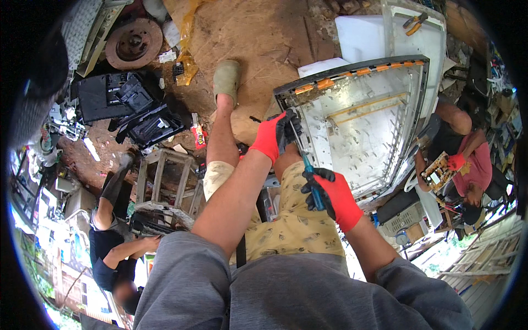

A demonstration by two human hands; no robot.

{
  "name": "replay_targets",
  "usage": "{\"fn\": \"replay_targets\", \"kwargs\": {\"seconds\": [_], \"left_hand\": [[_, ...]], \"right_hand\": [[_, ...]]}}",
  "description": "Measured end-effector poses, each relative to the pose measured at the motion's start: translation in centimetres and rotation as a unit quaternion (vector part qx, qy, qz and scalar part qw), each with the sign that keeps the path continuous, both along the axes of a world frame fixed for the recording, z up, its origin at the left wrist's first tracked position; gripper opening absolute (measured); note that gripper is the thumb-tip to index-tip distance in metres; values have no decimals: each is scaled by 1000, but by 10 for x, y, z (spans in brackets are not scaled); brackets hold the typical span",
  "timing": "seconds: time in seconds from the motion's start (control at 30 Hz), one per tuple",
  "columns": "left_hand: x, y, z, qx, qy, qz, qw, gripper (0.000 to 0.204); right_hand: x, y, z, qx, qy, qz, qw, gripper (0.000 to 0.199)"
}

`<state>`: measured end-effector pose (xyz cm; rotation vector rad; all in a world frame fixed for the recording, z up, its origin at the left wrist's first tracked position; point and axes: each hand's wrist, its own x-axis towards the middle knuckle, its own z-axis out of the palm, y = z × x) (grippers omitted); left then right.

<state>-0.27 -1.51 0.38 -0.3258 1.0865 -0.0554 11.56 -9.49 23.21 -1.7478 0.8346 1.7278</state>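
Blue-handled screwdriver tilted, tip at grey-framed white panel propped on edge against lap.

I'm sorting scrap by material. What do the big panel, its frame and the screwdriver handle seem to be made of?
Panel: apparently sheet metal, dull silvery, with punched slots and glare. Its frame: probably dark plastic, matte, with orange clips. Screwdriver handle: likely blue plastic, gripped by the right hand; the left hand steadies the frame corner.

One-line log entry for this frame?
left hand: steadies grey-framed white panel corner | right hand: grips blue-handled screwdriver, tip at corner
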Motion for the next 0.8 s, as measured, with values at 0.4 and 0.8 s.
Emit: {"fn": "replay_targets", "kwargs": {"seconds": [0.4,0.8], "left_hand": [[69,-42,48,420,-91,-518,740,35],[93,-12,86,637,19,-545,545,51]], "right_hand": [[-18,-106,66,15,-47,-184,982,32],[-15,-122,51,98,-66,-290,950,41]]}}
